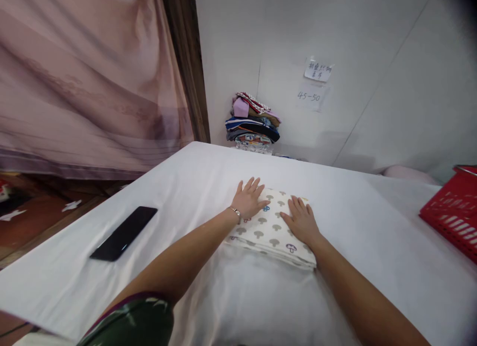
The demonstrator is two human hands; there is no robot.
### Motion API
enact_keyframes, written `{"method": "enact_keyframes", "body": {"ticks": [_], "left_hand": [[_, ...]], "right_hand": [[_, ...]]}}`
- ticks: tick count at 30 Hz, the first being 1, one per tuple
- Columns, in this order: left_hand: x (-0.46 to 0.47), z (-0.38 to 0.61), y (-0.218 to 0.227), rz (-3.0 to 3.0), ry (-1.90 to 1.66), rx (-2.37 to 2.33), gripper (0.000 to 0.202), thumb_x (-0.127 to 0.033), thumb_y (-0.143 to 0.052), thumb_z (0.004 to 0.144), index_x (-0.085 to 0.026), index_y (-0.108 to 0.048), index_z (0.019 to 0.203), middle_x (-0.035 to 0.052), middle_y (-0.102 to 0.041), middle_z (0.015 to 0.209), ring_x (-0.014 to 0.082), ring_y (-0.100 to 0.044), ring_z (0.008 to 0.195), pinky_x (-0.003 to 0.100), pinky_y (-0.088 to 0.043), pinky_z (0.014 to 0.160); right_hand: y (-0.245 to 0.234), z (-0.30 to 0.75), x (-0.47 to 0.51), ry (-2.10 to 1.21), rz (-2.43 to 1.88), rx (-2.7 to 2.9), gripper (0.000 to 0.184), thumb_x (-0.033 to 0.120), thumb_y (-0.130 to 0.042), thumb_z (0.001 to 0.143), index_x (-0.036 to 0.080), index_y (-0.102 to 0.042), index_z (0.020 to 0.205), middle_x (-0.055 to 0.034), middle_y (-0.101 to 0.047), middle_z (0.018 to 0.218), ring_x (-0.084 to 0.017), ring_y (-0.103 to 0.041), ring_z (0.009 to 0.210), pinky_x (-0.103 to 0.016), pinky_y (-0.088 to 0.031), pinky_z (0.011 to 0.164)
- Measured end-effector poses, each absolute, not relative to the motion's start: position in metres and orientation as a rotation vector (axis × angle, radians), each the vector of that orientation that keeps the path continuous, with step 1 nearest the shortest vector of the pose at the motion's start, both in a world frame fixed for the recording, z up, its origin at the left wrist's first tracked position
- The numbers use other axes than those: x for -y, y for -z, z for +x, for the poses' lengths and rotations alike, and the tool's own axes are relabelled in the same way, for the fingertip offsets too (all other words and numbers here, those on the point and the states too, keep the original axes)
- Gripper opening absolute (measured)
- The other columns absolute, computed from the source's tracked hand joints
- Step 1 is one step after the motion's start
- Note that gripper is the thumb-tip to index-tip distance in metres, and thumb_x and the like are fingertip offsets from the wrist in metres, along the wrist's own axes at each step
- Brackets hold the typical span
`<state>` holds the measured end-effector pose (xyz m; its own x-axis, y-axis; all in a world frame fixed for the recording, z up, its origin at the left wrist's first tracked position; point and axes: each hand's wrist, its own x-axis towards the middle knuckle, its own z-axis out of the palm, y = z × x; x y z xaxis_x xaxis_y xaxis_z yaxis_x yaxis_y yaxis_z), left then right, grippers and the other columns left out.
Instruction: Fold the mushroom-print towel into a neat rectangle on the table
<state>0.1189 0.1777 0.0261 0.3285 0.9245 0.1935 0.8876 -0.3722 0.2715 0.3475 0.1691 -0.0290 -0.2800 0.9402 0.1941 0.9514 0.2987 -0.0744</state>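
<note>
A folded white cloth [266, 226] with a print of grey mushrooms and a few coloured ones lies on the white-covered table [179, 187]. Its layers show along the near edge. My left hand [249, 199] rests on the cloth's left side, fingers spread and pointing away from me; a bracelet circles that wrist. On the right side of the cloth lies my right hand [301, 220], flat with its fingers stretched out. Neither hand grips anything. What is under the palms is hidden.
To the left on the table lies a black phone [124, 234]. A red plastic basket [454, 207] stands at the right edge. Beyond the far edge is a stack of folded fabrics [253, 122] by the wall. A pink curtain [93, 82] hangs at left; paper notes [316, 71] are on the wall.
</note>
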Motion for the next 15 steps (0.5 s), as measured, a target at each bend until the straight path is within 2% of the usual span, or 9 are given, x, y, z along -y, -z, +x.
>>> {"method": "enact_keyframes", "body": {"ticks": [5,9,12,15], "left_hand": [[-0.199,0.115,0.013,2.313,-0.36,-1.713,0.068,-0.061,-0.031,0.081,-0.023,-0.029,0.137,0.0053,-0.015,0.148,0.0272,-0.005,0.136,0.053,-0.014,0.105],[-0.197,0.112,0.015,2.322,-0.379,-1.685,0.069,-0.063,-0.03,0.081,-0.023,-0.029,0.136,0.0044,-0.015,0.148,0.0262,-0.005,0.136,0.052,-0.015,0.105],[-0.197,0.111,0.009,2.293,-0.426,-1.664,0.066,-0.06,-0.034,0.081,-0.023,-0.031,0.135,0.0041,-0.017,0.148,0.0241,-0.007,0.136,0.047,-0.016,0.106],[-0.195,0.105,0.003,2.177,-0.566,-1.714,0.068,-0.055,-0.042,0.079,-0.019,-0.03,0.136,0.007,-0.017,0.148,0.0226,-0.008,0.136,0.041,-0.02,0.107]], "right_hand": [[0.027,0.347,-0.166,0.059,-1.713,2.369,0.063,0.053,-0.025,0.088,0.012,-0.033,0.135,-0.0118,-0.026,0.144,-0.026,-0.016,0.133,-0.046,-0.013,0.104],[0.026,0.345,-0.168,0.005,-1.73,2.35,0.062,0.052,-0.028,0.088,0.012,-0.034,0.134,-0.012,-0.025,0.145,-0.026,-0.016,0.133,-0.046,-0.012,0.105],[0.017,0.345,-0.17,-0.114,-1.75,2.341,0.061,0.051,-0.031,0.087,0.012,-0.035,0.134,-0.0111,-0.023,0.146,-0.025,-0.014,0.134,-0.047,-0.011,0.105],[0.001,0.347,-0.161,-0.32,-1.808,2.277,0.056,0.049,-0.03,0.088,0.015,-0.041,0.131,-0.0094,-0.025,0.145,-0.025,-0.015,0.134,-0.048,-0.012,0.106]]}}
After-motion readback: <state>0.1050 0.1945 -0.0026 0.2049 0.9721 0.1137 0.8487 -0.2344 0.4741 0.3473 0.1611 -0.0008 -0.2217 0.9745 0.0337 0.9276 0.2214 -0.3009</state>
